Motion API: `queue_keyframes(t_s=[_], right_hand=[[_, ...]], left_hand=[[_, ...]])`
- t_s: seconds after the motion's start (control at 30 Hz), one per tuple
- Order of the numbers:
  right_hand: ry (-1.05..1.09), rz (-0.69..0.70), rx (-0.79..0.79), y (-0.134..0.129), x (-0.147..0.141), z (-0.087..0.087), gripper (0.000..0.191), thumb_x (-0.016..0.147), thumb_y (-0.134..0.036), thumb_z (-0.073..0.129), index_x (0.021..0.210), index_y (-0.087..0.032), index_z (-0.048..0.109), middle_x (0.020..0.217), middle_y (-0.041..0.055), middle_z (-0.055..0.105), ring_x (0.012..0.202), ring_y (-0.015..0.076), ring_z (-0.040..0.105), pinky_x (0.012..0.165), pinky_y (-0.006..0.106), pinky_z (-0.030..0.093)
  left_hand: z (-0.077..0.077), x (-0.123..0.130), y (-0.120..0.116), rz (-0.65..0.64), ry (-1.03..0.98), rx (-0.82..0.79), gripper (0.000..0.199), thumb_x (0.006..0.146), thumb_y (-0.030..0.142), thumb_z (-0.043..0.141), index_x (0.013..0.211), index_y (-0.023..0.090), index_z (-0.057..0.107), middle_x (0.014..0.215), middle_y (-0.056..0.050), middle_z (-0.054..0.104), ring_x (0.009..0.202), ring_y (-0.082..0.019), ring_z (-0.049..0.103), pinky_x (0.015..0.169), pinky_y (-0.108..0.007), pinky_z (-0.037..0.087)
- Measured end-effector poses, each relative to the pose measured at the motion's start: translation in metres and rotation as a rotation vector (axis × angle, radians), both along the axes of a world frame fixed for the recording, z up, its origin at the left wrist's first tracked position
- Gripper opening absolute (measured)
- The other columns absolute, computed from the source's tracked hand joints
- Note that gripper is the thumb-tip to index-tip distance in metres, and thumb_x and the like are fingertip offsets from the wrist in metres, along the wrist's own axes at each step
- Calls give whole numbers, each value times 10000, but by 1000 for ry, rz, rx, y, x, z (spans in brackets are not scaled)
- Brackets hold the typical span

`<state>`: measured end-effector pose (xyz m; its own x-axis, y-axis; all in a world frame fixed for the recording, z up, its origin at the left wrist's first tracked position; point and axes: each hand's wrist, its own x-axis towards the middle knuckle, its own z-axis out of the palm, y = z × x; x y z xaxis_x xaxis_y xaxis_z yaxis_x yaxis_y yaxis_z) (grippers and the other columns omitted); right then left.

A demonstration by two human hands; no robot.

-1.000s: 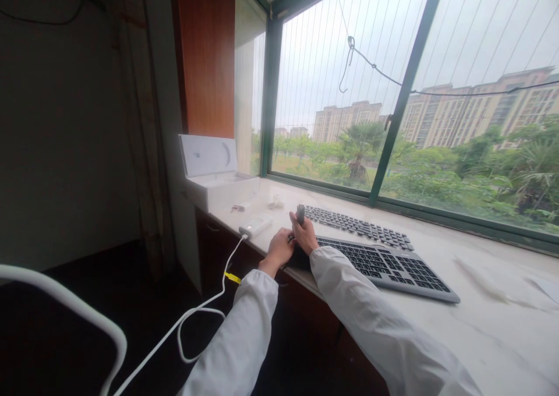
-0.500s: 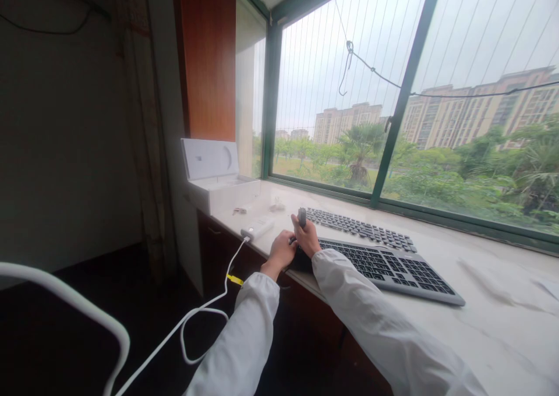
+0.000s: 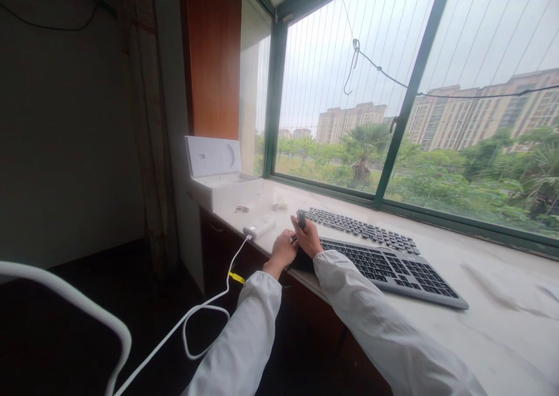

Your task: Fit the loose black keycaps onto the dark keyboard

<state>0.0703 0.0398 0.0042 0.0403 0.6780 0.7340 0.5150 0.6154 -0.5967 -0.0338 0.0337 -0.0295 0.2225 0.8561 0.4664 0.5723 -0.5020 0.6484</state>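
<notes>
My right hand point(image 3: 309, 239) is closed around a short dark stick-like tool point(image 3: 301, 218), whose upper end stands out above the fist. Its lower end is hidden. Beside it, my left hand point(image 3: 282, 252) is closed, fingers pinched on a small dark piece point(image 3: 293, 240) that is too small to name. Both hands are close together over the left end of a dark grey keyboard point(image 3: 437, 297), and the right forearm covers part of it. Behind the keyboard, loose black keycaps point(image 3: 362, 229) lie in rows on the white sill.
A white power bank point(image 3: 261, 227) with a white cable point(image 3: 236, 256) sits left of my hands. Behind it stands an open white box point(image 3: 225, 192), with small items point(image 3: 241, 209) near it. Clear plastic point(image 3: 493, 282) lies at right. Window frames point(image 3: 332, 188) border the sill.
The view has shifted slightly, so the scene appears a little to the right. Both hands keep their grips, and the tool's top end leans slightly more to the left.
</notes>
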Motion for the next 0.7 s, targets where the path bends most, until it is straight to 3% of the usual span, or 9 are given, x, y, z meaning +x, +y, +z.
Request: queue_keyframes(t_s=[0.2, 0.37, 0.5, 0.7], right_hand=[[16, -102, -102, 2, -8, 3, 452, 861, -575, 417, 599, -209, 383, 539, -32, 380, 549, 132, 349, 526, 264, 279], [166, -147, -178, 8, -7, 0, 474, 821, -610, 441, 573, -208, 399, 535, -28, 370, 553, 137, 347, 507, 267, 264], [282, -129, -176, 11, -3, -5, 472, 815, -626, 458, 596, -210, 413, 542, -30, 375, 552, 140, 356, 509, 268, 278], [253, -98, -116, 7, -6, -4, 490, 832, -621, 460, 577, -220, 339, 532, -36, 338, 549, 135, 319, 506, 274, 260]], left_hand=[[2, 0, -4, 54, 54, -12, 222, 867, 197, 473, 987, 183, 660, 1048, -99, 667, 962, -215, 620, 827, -285, 456], [3, 1, -5, 45, 38, -13, 217, 849, 197, 507, 993, 196, 669, 1063, -78, 669, 989, -206, 611, 850, -272, 447], [4, 1, -4, 41, 25, -27, 206, 844, 233, 537, 1000, 201, 667, 1080, -64, 661, 996, -193, 606, 879, -270, 438], [3, 0, -3, 33, 19, -47, 225, 855, 239, 515, 1029, 202, 653, 1096, -68, 654, 996, -190, 607, 866, -266, 442]])
